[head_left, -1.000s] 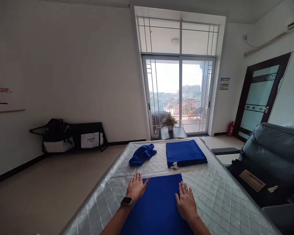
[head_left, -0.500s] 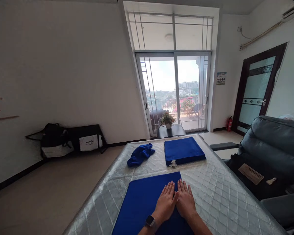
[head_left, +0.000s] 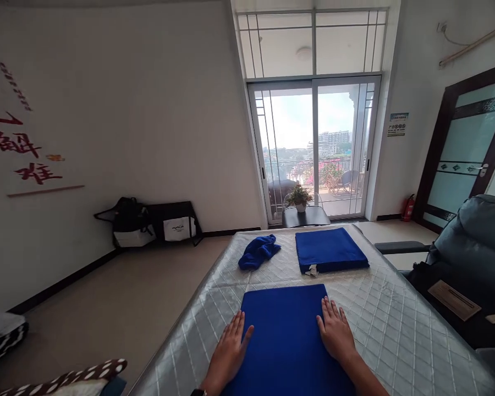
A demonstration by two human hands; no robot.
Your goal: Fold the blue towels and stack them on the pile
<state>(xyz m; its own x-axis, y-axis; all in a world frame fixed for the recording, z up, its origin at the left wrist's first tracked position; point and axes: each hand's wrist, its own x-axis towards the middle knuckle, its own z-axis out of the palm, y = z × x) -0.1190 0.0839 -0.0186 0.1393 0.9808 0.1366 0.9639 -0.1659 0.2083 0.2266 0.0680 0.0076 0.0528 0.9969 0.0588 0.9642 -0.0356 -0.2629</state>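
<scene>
A flat blue folded cloth (head_left: 286, 335) lies near me on the quilted silver mattress (head_left: 400, 330). My left hand (head_left: 229, 346) rests along its left edge, fingers stretched out and holding nothing. At the opposite edge, my right hand (head_left: 336, 330) lies flat with its fingers extended and thumb apart. Farther back on the mattress is a stack of folded blue cloths (head_left: 330, 248) with a white label at its near edge. Left of that stack sits a crumpled blue cloth (head_left: 259, 252). Neither hand touches those two.
A dark armchair (head_left: 470, 264) holding a black bag stands to the right. Beyond the mattress, a potted plant (head_left: 300, 199) sits on a chair before the sliding glass door (head_left: 313, 148). Black bags (head_left: 130, 220) lean by the left wall. A polka-dot fabric (head_left: 78, 377) shows at lower left.
My hands have moved apart, from together at the cloth's right side to its two edges; the left hand went left across it. The camera view has turned left.
</scene>
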